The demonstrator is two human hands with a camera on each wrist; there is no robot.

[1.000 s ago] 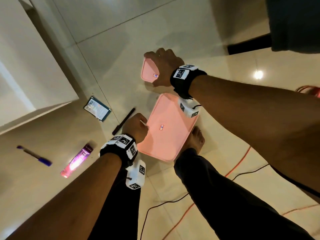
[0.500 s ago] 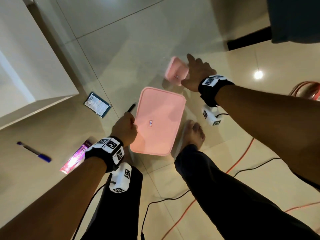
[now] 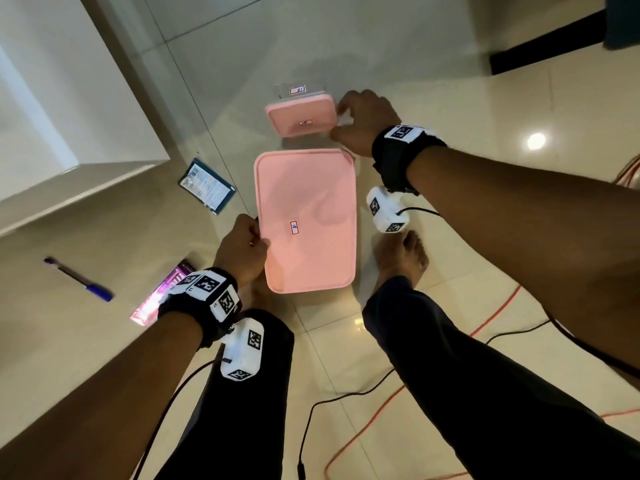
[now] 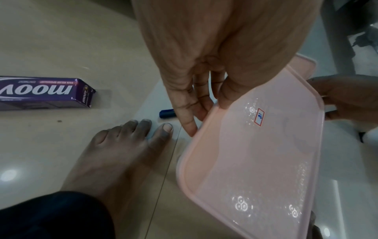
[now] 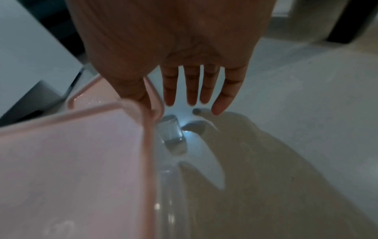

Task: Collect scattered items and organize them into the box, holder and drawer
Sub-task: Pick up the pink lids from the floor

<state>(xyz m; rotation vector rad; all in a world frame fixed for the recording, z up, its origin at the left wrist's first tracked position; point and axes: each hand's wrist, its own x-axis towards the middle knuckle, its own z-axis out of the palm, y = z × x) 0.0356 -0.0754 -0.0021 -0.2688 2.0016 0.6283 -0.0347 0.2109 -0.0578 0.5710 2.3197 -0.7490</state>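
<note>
Early stage: left hand (image 3: pixel 242 249) pinched big lid (image 3: pixel 306 220), right hand (image 3: pixel 363 121) fingers straight beside small box (image 3: pixel 301 117); pen (image 3: pixel 78 279), carton (image 4: pixel 44 93), packet (image 3: pixel 206 186) lay uncollected.

Large lid (image 3: pixel 306 220) held above the floor (image 3: pixel 450 98) between two bare feet; left hand (image 3: pixel 240 249) on its left edge. Beyond it, small lidded box (image 3: pixel 301 116), right hand (image 3: pixel 365 123) at its right side. Left of the lid: packet (image 3: pixel 206 185), carton (image 3: pixel 162 294), pen (image 3: pixel 78 278) farthest left.
</note>
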